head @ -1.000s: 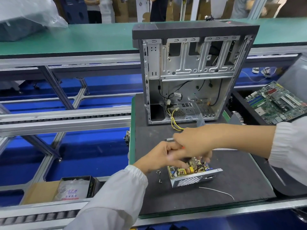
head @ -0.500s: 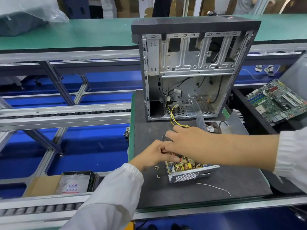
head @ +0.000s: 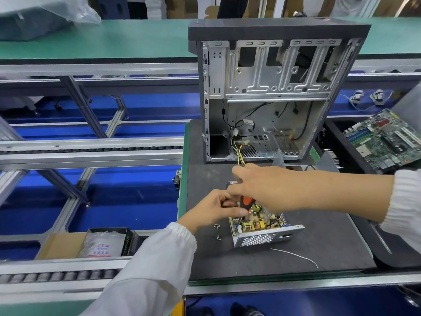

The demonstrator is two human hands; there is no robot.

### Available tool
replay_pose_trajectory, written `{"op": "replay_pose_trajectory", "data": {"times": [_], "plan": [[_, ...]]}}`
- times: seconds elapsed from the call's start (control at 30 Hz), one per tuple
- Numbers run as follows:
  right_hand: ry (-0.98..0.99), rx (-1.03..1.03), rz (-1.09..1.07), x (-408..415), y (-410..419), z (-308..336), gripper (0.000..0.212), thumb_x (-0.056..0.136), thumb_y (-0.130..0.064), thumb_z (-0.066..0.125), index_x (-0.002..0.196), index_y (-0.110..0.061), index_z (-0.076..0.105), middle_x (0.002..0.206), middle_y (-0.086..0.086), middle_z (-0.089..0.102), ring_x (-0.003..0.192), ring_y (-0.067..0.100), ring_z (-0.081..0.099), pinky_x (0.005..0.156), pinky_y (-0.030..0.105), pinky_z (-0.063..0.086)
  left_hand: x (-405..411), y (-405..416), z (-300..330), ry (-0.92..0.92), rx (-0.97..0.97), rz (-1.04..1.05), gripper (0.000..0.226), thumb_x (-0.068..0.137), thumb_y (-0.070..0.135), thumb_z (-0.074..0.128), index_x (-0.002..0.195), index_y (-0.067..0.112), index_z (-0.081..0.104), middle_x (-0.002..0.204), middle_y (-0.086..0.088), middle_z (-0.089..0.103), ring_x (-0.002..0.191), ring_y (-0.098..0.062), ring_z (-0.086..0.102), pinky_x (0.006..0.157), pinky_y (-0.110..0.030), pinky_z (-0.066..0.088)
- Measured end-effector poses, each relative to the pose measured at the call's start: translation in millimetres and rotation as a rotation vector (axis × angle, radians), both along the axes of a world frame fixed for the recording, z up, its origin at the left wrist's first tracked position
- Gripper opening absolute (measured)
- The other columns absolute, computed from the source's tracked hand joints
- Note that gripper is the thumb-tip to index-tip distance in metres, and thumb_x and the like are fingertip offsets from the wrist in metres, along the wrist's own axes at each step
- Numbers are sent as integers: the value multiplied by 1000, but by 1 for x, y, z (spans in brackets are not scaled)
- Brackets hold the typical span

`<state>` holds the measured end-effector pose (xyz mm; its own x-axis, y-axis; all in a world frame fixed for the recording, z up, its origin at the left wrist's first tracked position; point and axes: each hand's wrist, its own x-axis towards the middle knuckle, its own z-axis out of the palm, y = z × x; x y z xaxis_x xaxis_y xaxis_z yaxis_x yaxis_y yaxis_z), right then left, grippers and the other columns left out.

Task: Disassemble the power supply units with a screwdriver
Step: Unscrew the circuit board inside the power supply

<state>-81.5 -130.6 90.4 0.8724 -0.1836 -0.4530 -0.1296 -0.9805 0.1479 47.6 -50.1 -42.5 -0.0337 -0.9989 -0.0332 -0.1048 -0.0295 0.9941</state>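
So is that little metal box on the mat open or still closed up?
Open. The power supply has no top cover: its circuit board and coloured components show above the perforated metal side.

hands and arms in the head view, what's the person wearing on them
Both hands are bare: no gloves, rings or watch show on the left hand or the right hand. The left arm wears a loose white sleeve with a gathered elastic cuff at the wrist. The right arm has a white sleeve with a ribbed cuff pushed up, leaving the forearm uncovered.
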Motion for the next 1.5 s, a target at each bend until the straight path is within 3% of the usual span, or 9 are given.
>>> {"op": "replay_pose_trajectory", "data": {"times": [0.17, 0.27, 0.43, 0.57, 0.77, 0.9, 0.97, 1.1, 1.5], "plan": [[-9, 17, -269, 1, 0, 11, 51, 85, -65, 53, 102, -18, 44, 83, 2, 40, 74, 24, 47, 60, 33, 39, -2, -1, -1, 30, -44, 0, 25, 82, 12, 76, 74, 30, 61, 66, 3, 30, 63, -12, 26, 61, -20, 26], [-15, -119, -189, 2, 4, 7, 30, 101, -40, 42, 85, -15, 47, 98, 10, 58, 77, 29, 53, 62, 33, 42, -2, -2, 3, 46, -64, -57, 27, 79, 17, 79, 100, 34, 71, 67, 2, 27, 59, -11, 23, 56, -23, 22], [196, 143, -187, 1, -1, 23, 36, 94, -34, 54, 123, -27, 33, 115, 6, 36, 85, 28, 60, 60, 34, 40, -4, -7, 2, 22, -51, -29, 24, 79, 14, 79, 87, 36, 73, 64, 6, 19, 57, -10, 21, 56, -22, 21], [168, 144, -370, 2, 6, 17, 43, 93, -45, 56, 117, -12, 43, 104, 10, 47, 50, 20, 62, 51, 28, 50, -4, -7, 5, 12, -41, -14, 16, 83, 7, 73, 95, 18, 72, 68, -18, 21, 64, -23, 18, 63, -32, 20], [-21, -112, -194, -2, 11, -3, 19, 95, -24, 57, 99, -7, 61, 83, 9, 53, 80, 23, 62, 59, 29, 40, -10, -4, -2, -81, -23, -142, 39, 86, -2, 66, 103, 33, 69, 69, 25, 47, 63, 5, 42, 65, -8, 33], [-147, 11, -241, 0, 2, -6, 26, 88, -38, 64, 90, -14, 53, 93, 11, 61, 94, 27, 59, 66, 31, 43, -9, -10, 1, -83, -42, -110, 30, 83, 5, 74, 72, 33, 70, 67, 17, 44, 63, -7, 39, 66, -19, 31], [-127, 61, -293, 0, -3, -5, 39, 83, -49, 66, 84, -16, 45, 85, 5, 55, 88, 26, 57, 63, 32, 45, -5, -12, -3, -71, -33, -54, 17, 79, 11, 79, 69, 15, 66, 72, -14, 34, 70, -35, 31, 70, -34, 24], [-102, 87, -316, 3, -9, -10, 38, 85, -50, 63, 83, -13, 53, 78, 4, 56, 76, 25, 61, 50, 28, 39, -5, -11, -9, -6, 30, -35, 40, 77, 11, 82, 89, -13, 52, 73, -22, 34, 70, -32, 30, 73, -36, 25], [-93, 154, -401, 9, -12, 33, 34, 88, -42, 57, 91, -9, 55, 60, 9, 69, 35, 11, 54, 40, 19, 45, 23, 28, -41, -111, 184, -11, 18, 89, 9, 69, 100, 11, 55, 66, 8, 27, 60, -7, 27, 62, -22, 29]]}}
